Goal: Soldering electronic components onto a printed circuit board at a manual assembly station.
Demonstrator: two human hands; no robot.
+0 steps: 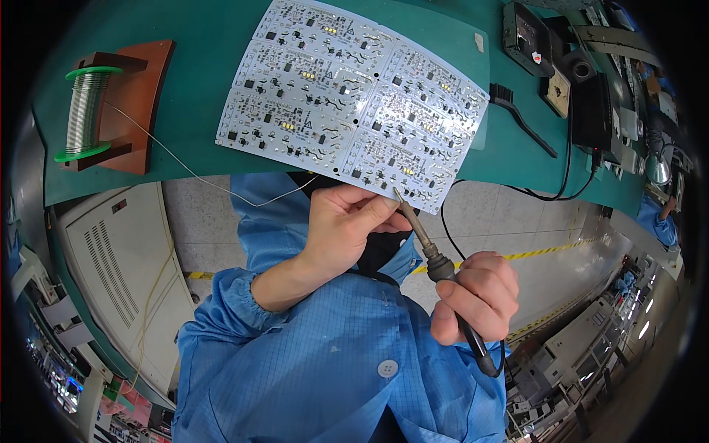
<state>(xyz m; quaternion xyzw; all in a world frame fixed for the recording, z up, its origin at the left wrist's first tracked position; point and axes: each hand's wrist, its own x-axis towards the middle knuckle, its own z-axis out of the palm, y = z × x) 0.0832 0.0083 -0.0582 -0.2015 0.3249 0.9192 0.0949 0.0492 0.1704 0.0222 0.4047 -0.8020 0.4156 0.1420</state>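
A white circuit board panel (295,111), filled with small components in repeated sections, lies on the green mat and juts over the table's near edge. My right hand (480,299) is closed round the black handle of a soldering iron (425,240). Its tip meets the panel's near edge, right of the middle. Close to that tip, my left hand (343,225) is pinched at the same edge, thumb uppermost. Solder wire (196,175) runs from a spool (87,114) on the left to this hand; its end is hidden by the fingers.
A brown stand (151,111) supports the spool. Right of the panel lie a black brush (521,122), a sponge tray (555,92) and a black box-shaped unit (597,111). The iron's black cable (546,196) crosses the table's near edge. A pale cabinet (122,258) stands lower left.
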